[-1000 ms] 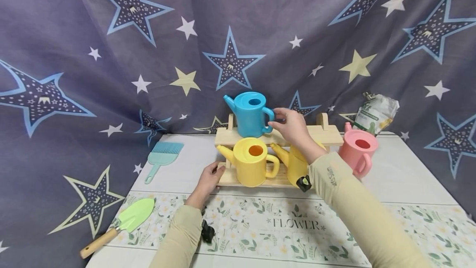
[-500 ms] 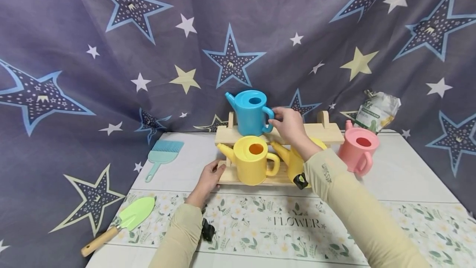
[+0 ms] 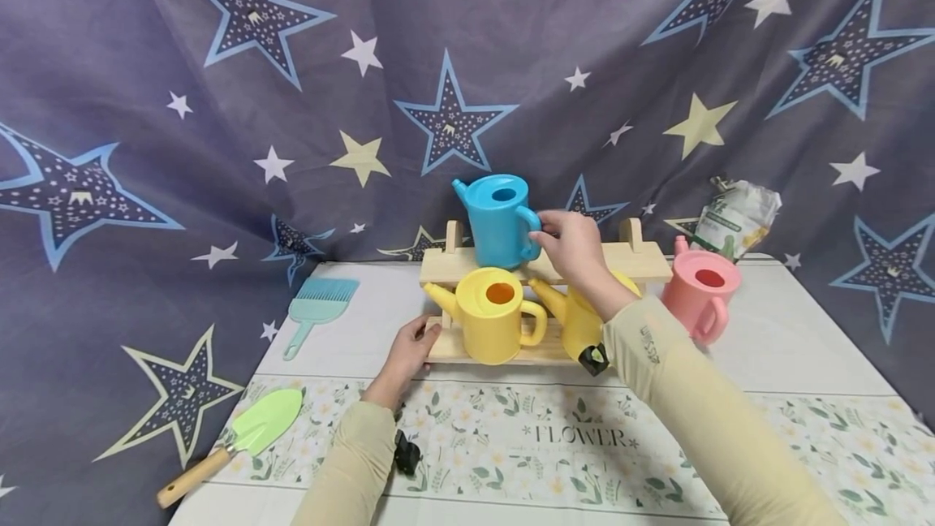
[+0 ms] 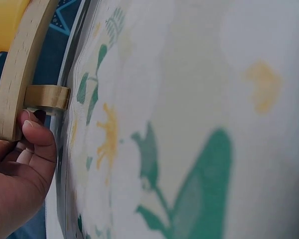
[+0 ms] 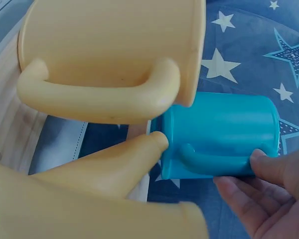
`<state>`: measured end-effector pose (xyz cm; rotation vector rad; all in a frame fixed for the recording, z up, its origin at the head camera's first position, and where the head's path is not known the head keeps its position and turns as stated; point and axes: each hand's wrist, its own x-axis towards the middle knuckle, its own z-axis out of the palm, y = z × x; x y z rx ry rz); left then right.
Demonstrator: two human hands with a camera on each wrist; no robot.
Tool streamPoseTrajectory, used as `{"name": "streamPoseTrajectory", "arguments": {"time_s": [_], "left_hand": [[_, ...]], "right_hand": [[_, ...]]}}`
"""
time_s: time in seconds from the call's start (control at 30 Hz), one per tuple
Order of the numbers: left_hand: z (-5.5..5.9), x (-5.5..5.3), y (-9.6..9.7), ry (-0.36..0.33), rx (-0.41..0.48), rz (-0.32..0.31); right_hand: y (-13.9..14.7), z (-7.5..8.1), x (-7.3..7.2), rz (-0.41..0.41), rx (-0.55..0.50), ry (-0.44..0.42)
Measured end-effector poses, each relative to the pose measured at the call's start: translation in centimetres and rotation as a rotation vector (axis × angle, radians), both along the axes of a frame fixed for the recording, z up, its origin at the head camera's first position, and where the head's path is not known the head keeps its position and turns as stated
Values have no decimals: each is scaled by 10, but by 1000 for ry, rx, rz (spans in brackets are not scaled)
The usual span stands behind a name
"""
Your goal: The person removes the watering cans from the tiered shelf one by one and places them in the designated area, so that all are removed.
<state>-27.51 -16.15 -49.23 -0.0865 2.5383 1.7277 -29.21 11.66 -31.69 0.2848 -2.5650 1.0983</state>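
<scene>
A blue watering can (image 3: pixel 500 222) stands on the upper shelf of a two-tier wooden stand (image 3: pixel 621 262), its spout pointing left. My right hand (image 3: pixel 577 246) pinches its handle between thumb and fingers, as the right wrist view also shows. My left hand (image 3: pixel 409 351) grips the left end of the stand's lower shelf; in the left wrist view its thumb and fingers close around the wooden board (image 4: pixel 15 84). On that lower shelf sit two yellow watering cans, one at the left (image 3: pixel 491 319) and another (image 3: pixel 580 323) partly hidden behind my right forearm.
A pink watering can (image 3: pixel 701 295) stands right of the stand, before a white bag (image 3: pixel 734 217). At the left lie a teal brush (image 3: pixel 321 307) and a green trowel (image 3: pixel 266 420) with a wooden handle. A star-patterned curtain (image 3: pixel 307 104) hangs behind the table.
The blue watering can has shifted slightly to the right along the upper shelf, with my right hand on its handle. My left hand keeps its hold on the stand.
</scene>
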Motion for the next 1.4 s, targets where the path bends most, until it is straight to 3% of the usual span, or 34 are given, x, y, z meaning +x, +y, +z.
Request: {"name": "streamPoseTrajectory", "arguments": {"time_s": [0.23,0.53,0.97,1.23,1.4], "left_hand": [[-2,-1,1,-17,2,-4],[-3,-2,0,-7,5,-21],[-4,-5,-2,11,3,-21],[-3,-3,-1,-14,-14,-1],[-1,-1,-2,-16,7,-15]], "right_hand": [[20,6,14,-31,-94,40],[59,14,38,-88,-134,111],[123,10,72,-240,-76,227],[161,8,95,-383,-41,168],[185,4,107,-446,-49,198]]}}
